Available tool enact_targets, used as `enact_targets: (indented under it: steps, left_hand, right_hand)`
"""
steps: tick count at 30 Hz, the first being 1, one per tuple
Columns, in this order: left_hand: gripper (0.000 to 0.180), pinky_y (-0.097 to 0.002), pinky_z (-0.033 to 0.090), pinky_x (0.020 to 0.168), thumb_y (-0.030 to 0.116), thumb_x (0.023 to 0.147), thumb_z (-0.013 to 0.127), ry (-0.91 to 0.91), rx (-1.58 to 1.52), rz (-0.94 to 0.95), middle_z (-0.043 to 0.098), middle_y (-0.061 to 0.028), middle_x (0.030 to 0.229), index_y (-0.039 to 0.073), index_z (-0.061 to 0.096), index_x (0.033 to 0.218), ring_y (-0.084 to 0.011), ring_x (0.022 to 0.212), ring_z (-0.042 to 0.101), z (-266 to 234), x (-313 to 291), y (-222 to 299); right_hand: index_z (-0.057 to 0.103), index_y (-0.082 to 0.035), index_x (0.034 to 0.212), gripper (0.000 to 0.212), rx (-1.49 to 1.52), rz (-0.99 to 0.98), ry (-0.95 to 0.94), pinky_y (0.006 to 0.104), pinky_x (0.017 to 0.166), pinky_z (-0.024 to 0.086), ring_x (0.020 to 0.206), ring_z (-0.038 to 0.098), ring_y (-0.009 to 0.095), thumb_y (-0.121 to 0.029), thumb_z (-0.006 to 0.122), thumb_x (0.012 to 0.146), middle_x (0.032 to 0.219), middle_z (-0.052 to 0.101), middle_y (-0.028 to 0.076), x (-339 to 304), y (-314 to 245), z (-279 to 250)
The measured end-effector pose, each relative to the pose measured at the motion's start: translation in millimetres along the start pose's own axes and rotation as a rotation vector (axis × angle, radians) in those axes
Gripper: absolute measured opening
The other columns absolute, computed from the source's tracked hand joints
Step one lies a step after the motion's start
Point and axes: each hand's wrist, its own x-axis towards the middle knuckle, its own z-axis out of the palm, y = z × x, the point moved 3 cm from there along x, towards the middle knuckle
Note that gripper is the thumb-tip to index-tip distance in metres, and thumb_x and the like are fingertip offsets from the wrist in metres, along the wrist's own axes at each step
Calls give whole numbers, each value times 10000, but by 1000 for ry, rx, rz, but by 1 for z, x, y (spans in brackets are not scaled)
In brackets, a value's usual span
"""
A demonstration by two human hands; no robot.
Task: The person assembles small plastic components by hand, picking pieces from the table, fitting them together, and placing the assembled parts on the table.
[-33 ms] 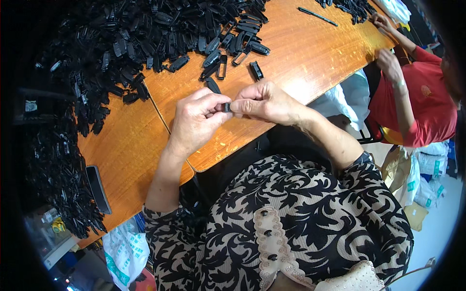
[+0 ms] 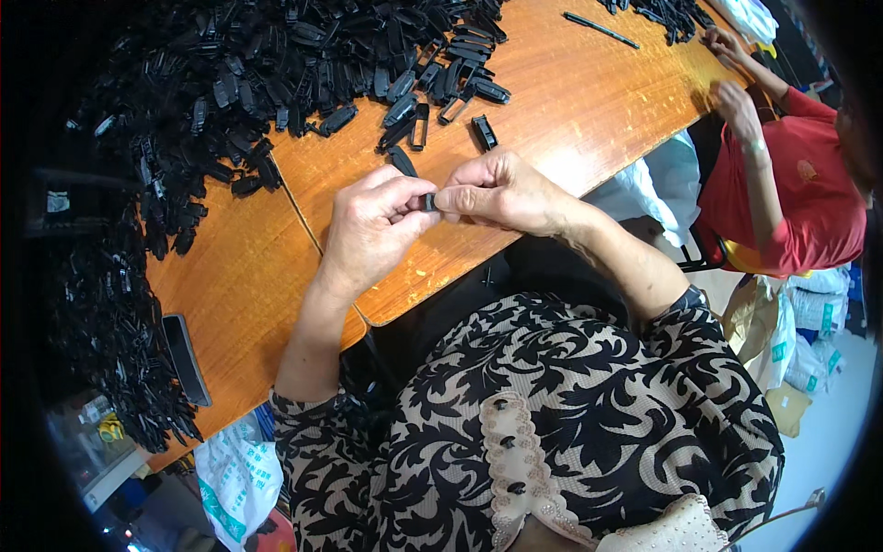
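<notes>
Between my two hands, over the near part of the wooden table [image 2: 552,110], a small black plastic part [image 2: 429,202] is pinched; most of it is hidden by fingers. My left hand [image 2: 372,225] grips its left end between thumb and forefinger. From the other side, my right hand [image 2: 497,195] closes thumb and fingers on it. Just beyond my fingers lie an oval black plastic piece [image 2: 402,160] and a black rectangular plastic piece [image 2: 484,133]. An open black plastic frame [image 2: 419,127] lies a little farther off.
A big heap of black plastic parts [image 2: 248,74] covers the table's far left and runs down its left side. A phone-like dark slab [image 2: 187,359] lies at the left edge. A black pen-like stick [image 2: 601,30] lies far right. Beyond sits a co-worker in a red shirt [image 2: 745,202].
My hands and the part between them have hardly moved. At the right, the co-worker's nearer hand has shifted slightly.
</notes>
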Motion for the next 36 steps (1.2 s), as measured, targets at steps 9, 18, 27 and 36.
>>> enact_targets:
  steps: [9, 18, 27, 36]
  left_hand:
    - [259, -267, 508, 619, -24, 747, 784, 58, 18, 82, 654, -70, 814, -5, 737, 1001, -145, 702, 635, 2, 4, -8]
    - [320, -192, 496, 717, -107, 778, 737, -12, -169, 58, 656, -32, 974, -15, 728, 1085, -88, 823, 614, -2, 8, -1]
    - [264, -240, 531, 816, 63, 872, 715, 11, -612, -122, 662, -85, 1088, -25, 691, 1120, -116, 966, 635, -24, 4, -33]
    - [296, -240, 597, 753, 215, 1027, 533, 193, -1050, -200, 658, -127, 1125, -10, 576, 1213, -165, 977, 671, -29, 24, -38]
  right_hand:
    - [687, -21, 769, 293, -53, 57, 44, 240, 473, 394, 564, 538, 70, -277, 721, 909, 645, 626, 28, 12, 2, -2]
    - [694, -60, 809, 421, 147, -82, -71, 181, 417, 325, 501, 507, 33, -468, 719, 910, 633, 612, -4, 8, 12, -7]
    - [683, -38, 881, 361, -485, -311, -152, 324, 614, 521, 620, 623, 229, -368, 598, 998, 678, 651, 66, -71, 30, 25]
    - [620, 44, 1053, 293, -1131, -684, -111, 364, 669, 582, 896, 684, 294, -145, 624, 828, 984, 668, 173, -44, 94, 65]
